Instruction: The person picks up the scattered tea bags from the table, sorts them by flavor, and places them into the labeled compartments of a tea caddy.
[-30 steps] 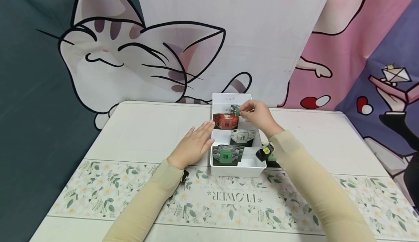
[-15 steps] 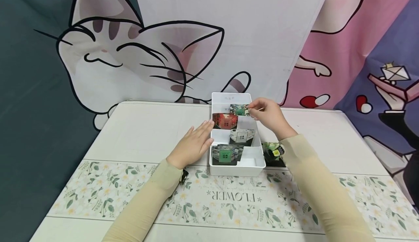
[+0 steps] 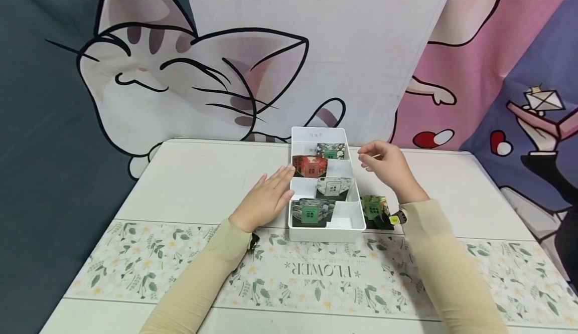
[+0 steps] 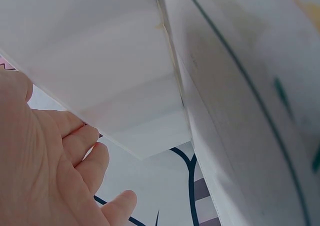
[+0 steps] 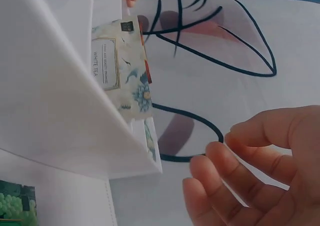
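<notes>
A white compartment box (image 3: 327, 236) stands on the table and holds several tea packets. A green floral packet (image 3: 331, 150) is in the back right, a red packet (image 3: 310, 166) left of it and nearer. Closer still are a pale white tea packet (image 3: 333, 188) on the right and a dark packet with green label (image 3: 311, 213) at front left. My left hand (image 3: 264, 201) lies with straight fingers, fingertips at the box's left wall. In the air right of the box's back end, my right hand (image 3: 392, 168) is loosely curled and holds nothing; the right wrist view shows its fingers (image 5: 215, 186) apart from the box.
Another green tea packet (image 3: 376, 208) lies on the table just right of the box, partly behind the right wrist's strap camera (image 3: 397, 217). A floral printed band (image 3: 316, 294) crosses the table's near part. Behind the table hangs a cat-printed cloth (image 3: 361, 33).
My right hand has let go of the green floral packet at the back of the box and moved right, away from it. The left hand keeps its place.
</notes>
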A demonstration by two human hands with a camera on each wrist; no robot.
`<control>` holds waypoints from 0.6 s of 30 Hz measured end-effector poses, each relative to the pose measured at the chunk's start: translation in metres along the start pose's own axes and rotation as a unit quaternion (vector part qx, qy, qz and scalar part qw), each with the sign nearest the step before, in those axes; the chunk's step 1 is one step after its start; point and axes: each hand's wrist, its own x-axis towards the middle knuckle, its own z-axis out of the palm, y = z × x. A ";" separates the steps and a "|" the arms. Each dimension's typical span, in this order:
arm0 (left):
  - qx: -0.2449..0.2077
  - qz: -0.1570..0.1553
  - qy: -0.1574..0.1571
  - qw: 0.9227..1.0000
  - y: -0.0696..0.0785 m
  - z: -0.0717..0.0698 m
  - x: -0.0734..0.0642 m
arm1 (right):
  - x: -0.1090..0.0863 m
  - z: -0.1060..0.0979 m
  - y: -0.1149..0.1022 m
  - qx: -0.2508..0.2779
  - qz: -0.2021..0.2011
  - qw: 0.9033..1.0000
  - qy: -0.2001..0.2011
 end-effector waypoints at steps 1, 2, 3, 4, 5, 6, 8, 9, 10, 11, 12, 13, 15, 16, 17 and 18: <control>0.001 0.001 0.002 1.000 0.000 0.000 0.000 | -0.002 -0.001 0.002 0.005 0.006 1.000 -0.002; 0.000 0.003 0.003 1.000 0.000 0.000 0.000 | -0.003 -0.002 0.003 0.010 0.012 1.000 -0.005; 0.000 0.003 0.004 1.000 -0.001 0.000 0.000 | -0.005 -0.003 0.004 0.014 0.017 1.000 -0.009; 0.000 0.004 0.004 1.000 -0.001 0.000 0.000 | -0.007 -0.004 0.006 0.019 0.021 1.000 -0.011; 0.000 0.004 0.004 1.000 -0.001 0.000 0.000 | -0.009 -0.005 0.007 0.023 0.025 0.999 -0.013; 0.002 0.004 0.004 1.000 -0.001 0.000 0.000 | -0.011 -0.007 0.009 0.027 0.030 0.999 -0.015; 0.005 0.004 0.003 1.000 -0.001 0.001 0.000 | -0.015 -0.009 0.012 0.032 0.035 0.999 -0.020; 0.006 0.003 0.003 1.000 -0.001 0.001 0.000 | -0.017 -0.010 0.015 0.033 0.039 0.998 -0.022; 0.007 0.003 0.003 1.000 0.000 0.001 0.000 | -0.019 -0.011 0.016 0.032 0.043 0.998 -0.025; 0.008 0.002 0.003 1.000 0.000 0.001 0.000 | -0.021 -0.012 0.019 0.030 0.049 0.998 -0.028; 0.009 0.003 0.004 1.000 0.000 0.001 0.000 | -0.022 -0.014 0.021 0.024 0.054 0.998 -0.032; 0.010 0.003 0.005 1.000 0.000 0.001 0.000 | -0.023 -0.014 0.023 0.019 0.059 0.997 -0.035; 0.011 0.001 0.006 1.000 0.000 0.001 0.000 | -0.026 -0.016 0.028 0.004 0.068 0.997 -0.043; 0.013 0.000 0.007 1.000 0.000 0.001 0.000 | -0.027 -0.017 0.030 -0.002 0.072 0.996 -0.047; 0.013 0.000 0.007 1.000 0.000 0.001 0.000 | -0.029 -0.017 0.032 -0.011 0.075 0.996 -0.050; 0.014 0.000 0.008 1.000 0.000 0.001 0.000 | -0.030 -0.018 0.034 -0.017 0.078 0.995 -0.054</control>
